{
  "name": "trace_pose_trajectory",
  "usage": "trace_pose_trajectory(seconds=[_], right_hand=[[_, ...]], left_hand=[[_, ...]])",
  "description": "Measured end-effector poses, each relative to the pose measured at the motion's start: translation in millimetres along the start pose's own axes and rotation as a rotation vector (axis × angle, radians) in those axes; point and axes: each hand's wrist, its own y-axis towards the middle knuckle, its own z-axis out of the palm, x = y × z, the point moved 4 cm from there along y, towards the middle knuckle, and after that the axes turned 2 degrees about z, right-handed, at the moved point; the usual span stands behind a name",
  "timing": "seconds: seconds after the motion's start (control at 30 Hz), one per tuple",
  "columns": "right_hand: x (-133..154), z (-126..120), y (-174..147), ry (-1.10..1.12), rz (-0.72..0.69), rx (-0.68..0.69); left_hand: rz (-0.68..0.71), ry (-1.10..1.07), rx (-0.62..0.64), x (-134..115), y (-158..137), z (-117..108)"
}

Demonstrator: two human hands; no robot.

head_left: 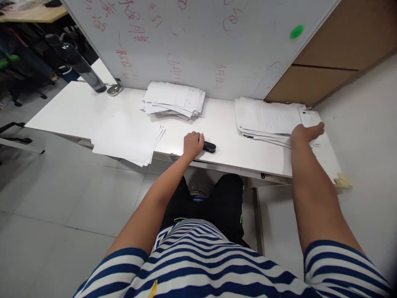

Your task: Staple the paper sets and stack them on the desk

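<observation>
Now the person's left hand [194,145] is closing its fingers around a black stapler [210,147], which is lying near the front edge of the white desk [223,120], one end poking out to the right. Over on the far side, the right hand [307,131] is hovering or resting at the right end of a paper stack [266,118], and whether it is gripping a sheet, one cannot tell! Another pile [173,97] is sitting by the whiteboard [192,41], while loose sheets [124,138] are overhanging the front edge at left.
</observation>
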Motion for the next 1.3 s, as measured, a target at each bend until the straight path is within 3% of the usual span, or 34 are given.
trace_pose_trajectory(seconds=[0.1, 0.3, 0.43, 0.53, 0.63, 0.77, 0.9, 0.97, 1.07, 1.17, 1.3], right_hand=[[28, 19, -18, 0.133, 0.379, -0.1], [143, 77, -98, 0.215, 0.069, 0.276], [183, 83, -130, 0.45, -0.014, 0.347], [205, 79, -138, 0.443, -0.168, 0.396], [216, 77, -140, 0.357, -0.242, 0.43], [214, 82, -137, 0.326, -0.192, 0.404], [211, 87, -135, 0.355, -0.189, 0.401], [211, 88, -136, 0.373, -0.195, 0.394], [211, 89, -136, 0.387, -0.196, 0.381], [210, 91, -136, 0.399, -0.192, 0.368], [208, 94, -136, 0.4, -0.205, 0.354]], left_hand=[[-0.013, -0.001, 0.01, 0, 0, 0], [-0.031, -0.005, 0.009, 0, 0, 1], [-0.021, -0.014, -0.018, 1, 0, 2], [-0.018, -0.041, -0.027, 2, -2, 2], [-0.039, -0.077, -0.015, 3, -2, 2], [-0.083, -0.263, 0.041, 7, 4, 0], [-0.194, -0.456, -0.016, 33, 14, -22], [-0.262, -0.374, -0.059, 59, 18, -42], [-0.453, -0.069, -0.078, 106, 16, -76], [-0.536, 0.144, -0.019, 142, 11, -100], [-0.591, 0.162, 0.112, 164, 2, -112]])
